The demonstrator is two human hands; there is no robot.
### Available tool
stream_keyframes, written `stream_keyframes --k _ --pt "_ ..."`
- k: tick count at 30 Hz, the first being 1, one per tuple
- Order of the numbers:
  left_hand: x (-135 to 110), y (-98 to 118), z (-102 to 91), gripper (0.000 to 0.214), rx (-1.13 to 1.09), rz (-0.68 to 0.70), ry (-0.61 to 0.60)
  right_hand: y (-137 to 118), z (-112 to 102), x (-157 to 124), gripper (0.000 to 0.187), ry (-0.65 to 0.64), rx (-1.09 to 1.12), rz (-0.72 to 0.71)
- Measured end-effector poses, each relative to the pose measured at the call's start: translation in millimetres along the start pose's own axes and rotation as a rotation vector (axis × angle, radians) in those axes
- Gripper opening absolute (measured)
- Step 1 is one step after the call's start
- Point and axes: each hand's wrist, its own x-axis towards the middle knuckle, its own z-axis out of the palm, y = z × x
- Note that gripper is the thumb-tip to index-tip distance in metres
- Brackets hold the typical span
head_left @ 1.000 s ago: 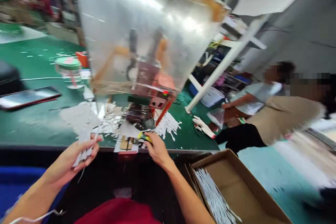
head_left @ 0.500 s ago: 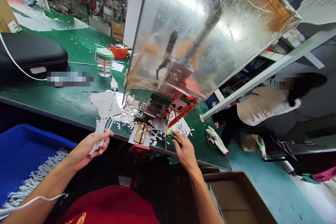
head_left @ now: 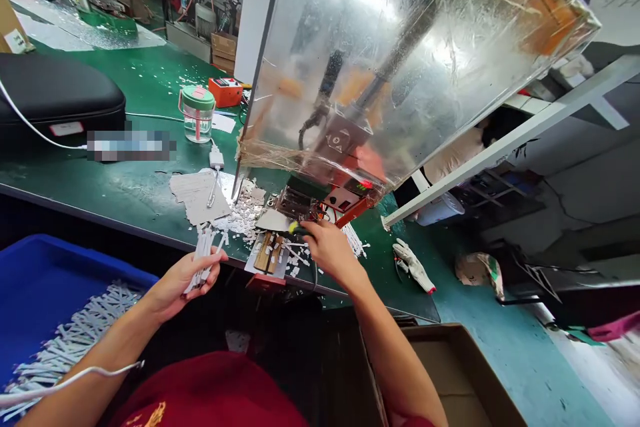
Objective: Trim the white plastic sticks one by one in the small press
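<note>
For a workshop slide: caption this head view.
Left hand grips white strips; right hand holds a yellow-handled tool.

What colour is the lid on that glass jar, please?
The lid is green with a pink patch, best seen in the head view.

White strips (head_left: pixel 80 340) in a blue crate (head_left: pixel 60 255), green workbench (head_left: pixel 140 170) beside.

**White strips bunched in left hand, yellow-tipped tool in right**

The left hand (head_left: pixel 186 280) gripped a loose bundle of narrow white strips (head_left: pixel 205 261), their ends splayed out past the fingers. The right hand (head_left: pixel 330 250) closed around a small tool with a yellow-green tip (head_left: pixel 295 227), which pointed left, just above a slotted wooden jig (head_left: pixel 267 252) scattered with white scraps.
</note>
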Motion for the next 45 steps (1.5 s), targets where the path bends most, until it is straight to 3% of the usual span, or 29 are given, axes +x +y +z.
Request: stream_keyframes --k 4,10,14,19,21,26,29,32,37,41,45 --pt "-1 -1 -6.8 0.033 -0.008 0.003 0.025 -6 10 -13 0.035 0.018 0.074 -0.042" --pt "2 -3 -18.4 0.035 -0.073 -0.004 0.092 46 45 -71 0.034 0.261 0.292 0.231" --pt "6 -4 -3.8 0.035 -0.062 -0.005 0.063 36 56 -55 0.035 0.262 0.258 0.278" --pt "7 -8 5.9 0.035 -0.036 -0.003 0.035 -6 49 -16 0.036 0.217 0.274 0.077" --pt "5 -9 1.5 0.035 -0.03 0.004 0.049 -8 53 -21 0.036 0.253 0.337 0.073" --pt "2 -9 -11.8 0.035 -0.041 0.003 0.129 16 87 -65 0.034 0.511 0.615 0.287" --pt "4 -9 -8.3 0.034 -0.055 0.01 0.122 13 104 -64 0.035 0.587 0.697 0.324" --pt "4 -8 1.1 0.034 -0.049 0.021 0.083 -6 110 -36 0.034 0.566 0.691 0.212" --pt "-5 -3 1.4 0.036 -0.031 0.003 0.06 -20 113 -3 0.036 0.369 0.517 -0.011" --pt "-6 -2 -5.9 0.04 -0.066 -0.045 0.083 -11 132 -25 0.037 0.298 0.41 0.012" --pt "4 -1 5.4 0.037 -0.074 -0.1 0.065 1 148 -52 0.034 0.364 0.417 0.095"
